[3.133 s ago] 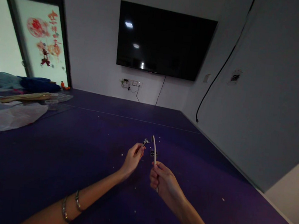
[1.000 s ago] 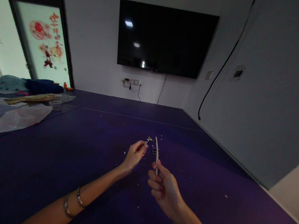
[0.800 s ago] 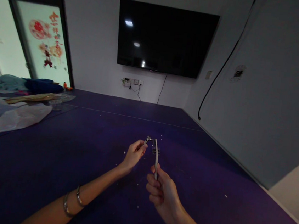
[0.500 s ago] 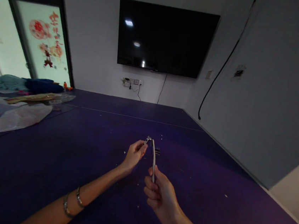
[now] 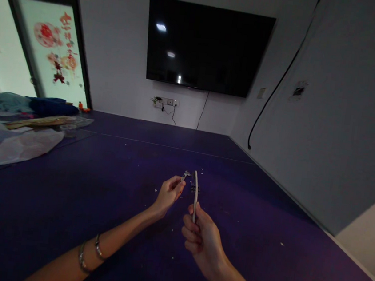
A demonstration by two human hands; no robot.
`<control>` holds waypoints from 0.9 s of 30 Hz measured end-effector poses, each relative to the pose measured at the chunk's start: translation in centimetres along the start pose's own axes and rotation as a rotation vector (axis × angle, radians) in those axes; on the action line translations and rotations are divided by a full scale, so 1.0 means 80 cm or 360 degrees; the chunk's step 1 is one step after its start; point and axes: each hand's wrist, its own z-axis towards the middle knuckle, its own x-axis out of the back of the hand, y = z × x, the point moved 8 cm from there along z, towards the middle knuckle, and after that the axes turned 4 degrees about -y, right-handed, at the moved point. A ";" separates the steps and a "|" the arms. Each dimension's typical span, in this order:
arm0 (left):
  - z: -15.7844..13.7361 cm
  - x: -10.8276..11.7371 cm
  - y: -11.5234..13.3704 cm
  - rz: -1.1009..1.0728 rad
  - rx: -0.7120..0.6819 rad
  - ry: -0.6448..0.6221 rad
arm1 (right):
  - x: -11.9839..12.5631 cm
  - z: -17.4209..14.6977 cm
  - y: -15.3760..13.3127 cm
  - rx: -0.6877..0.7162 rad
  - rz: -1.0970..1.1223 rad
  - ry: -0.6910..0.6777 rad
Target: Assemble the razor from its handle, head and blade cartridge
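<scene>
Purple flat surface, dotted with pale crumbs, is seen in front of a grey wall on which a black television is mounted. From the lower left, a left arm ringed by two bracelets is stretched forward, and a small metal piece is pinched between thumb and fingers of the left hand. From the lower right, the handle of a pale toothbrush is gripped by the curled right hand, its head pointed away, just beside the metal piece, and a small dark object is partly covered by it.
</scene>
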 end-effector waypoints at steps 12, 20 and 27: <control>-0.001 0.000 0.003 -0.0007 -0.0006 -0.0004 | 0.002 0.003 -0.003 0.0033 0.0030 0.0015; 0.000 0.004 0.002 -0.0039 -0.0008 0.0021 | -0.002 -0.005 0.012 -0.0059 0.0038 0.0019; -0.006 -0.005 0.003 -0.0047 0.0007 -0.0049 | -0.007 -0.005 0.003 -0.0030 0.0042 0.0027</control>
